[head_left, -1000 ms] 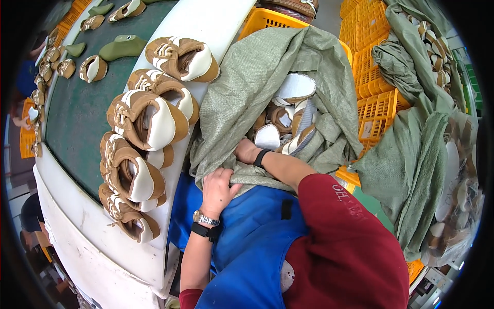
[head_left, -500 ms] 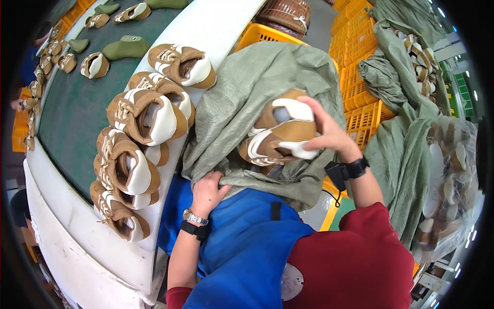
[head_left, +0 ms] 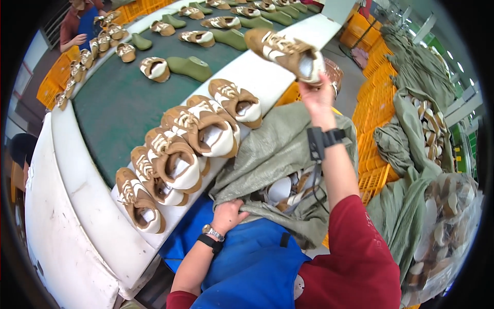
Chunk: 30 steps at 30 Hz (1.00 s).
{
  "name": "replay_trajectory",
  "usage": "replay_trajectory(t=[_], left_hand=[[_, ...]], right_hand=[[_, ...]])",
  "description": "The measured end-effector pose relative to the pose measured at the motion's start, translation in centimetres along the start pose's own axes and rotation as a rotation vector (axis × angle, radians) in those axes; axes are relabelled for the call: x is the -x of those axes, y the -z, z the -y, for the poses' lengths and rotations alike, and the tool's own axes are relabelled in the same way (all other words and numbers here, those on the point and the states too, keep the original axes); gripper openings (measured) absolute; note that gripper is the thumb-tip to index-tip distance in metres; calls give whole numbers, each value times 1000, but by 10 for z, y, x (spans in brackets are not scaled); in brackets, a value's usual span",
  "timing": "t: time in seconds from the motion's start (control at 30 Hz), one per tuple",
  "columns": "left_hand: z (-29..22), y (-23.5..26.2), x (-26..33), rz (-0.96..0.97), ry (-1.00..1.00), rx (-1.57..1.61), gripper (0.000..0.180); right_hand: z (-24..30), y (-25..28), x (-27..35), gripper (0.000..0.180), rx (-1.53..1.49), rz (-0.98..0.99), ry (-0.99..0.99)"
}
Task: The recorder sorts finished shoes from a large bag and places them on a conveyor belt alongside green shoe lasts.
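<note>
My right hand (head_left: 316,98) is raised over the white table edge and grips a brown and white lace-up shoe upper (head_left: 283,53) by its pale heel; whether a second one lies behind it I cannot tell. Lower down, my left hand (head_left: 228,217) holds the near rim of a grey-green woven sack (head_left: 278,126), its fingertips partly hidden in the folds. Inside the sack's mouth lie more brown and white uppers (head_left: 280,190). Several matching shoe uppers (head_left: 203,129) stand in a slanting row along the table edge, left of the sack.
A green conveyor belt (head_left: 113,113) carries shoe uppers and green shoe lasts (head_left: 189,68). Yellow crates (head_left: 371,139) stack up on the right, by a clear bag (head_left: 442,226) full of shoe parts. Across the belt, at far left, another person (head_left: 82,26) stands.
My right hand has lifted out of the sack's mouth, moving up and away with the shoe upper. My left hand stays at the sack's rim. The view has shifted toward the belt.
</note>
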<state>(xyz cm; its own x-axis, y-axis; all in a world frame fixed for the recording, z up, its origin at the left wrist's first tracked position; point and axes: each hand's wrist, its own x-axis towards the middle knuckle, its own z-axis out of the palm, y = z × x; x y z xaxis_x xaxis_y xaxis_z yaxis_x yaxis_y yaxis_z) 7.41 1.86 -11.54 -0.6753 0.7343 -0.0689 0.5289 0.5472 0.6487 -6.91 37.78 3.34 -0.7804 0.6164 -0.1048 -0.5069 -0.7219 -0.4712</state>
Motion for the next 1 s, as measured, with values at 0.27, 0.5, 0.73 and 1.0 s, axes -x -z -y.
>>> replay_trajectory(t=[0.27, 0.5, 0.73, 1.0], left_hand=[[-3, -1, 5, 7, 8, -19, 35], [-1, 4, -1, 54, 86, 16, 35], [1, 2, -7, 61, 50, 25, 39], [-6, 5, -7, 8, 176, 36, 74]], right_hand=[[-69, 30, -3, 88, 748, -202, -405], [15, 98, 47, 34, 625, 244, -600], [-9, 275, 130, 29, 1570, 268, -645], [-64, 222, 137, 40, 1075, 328, -682]])
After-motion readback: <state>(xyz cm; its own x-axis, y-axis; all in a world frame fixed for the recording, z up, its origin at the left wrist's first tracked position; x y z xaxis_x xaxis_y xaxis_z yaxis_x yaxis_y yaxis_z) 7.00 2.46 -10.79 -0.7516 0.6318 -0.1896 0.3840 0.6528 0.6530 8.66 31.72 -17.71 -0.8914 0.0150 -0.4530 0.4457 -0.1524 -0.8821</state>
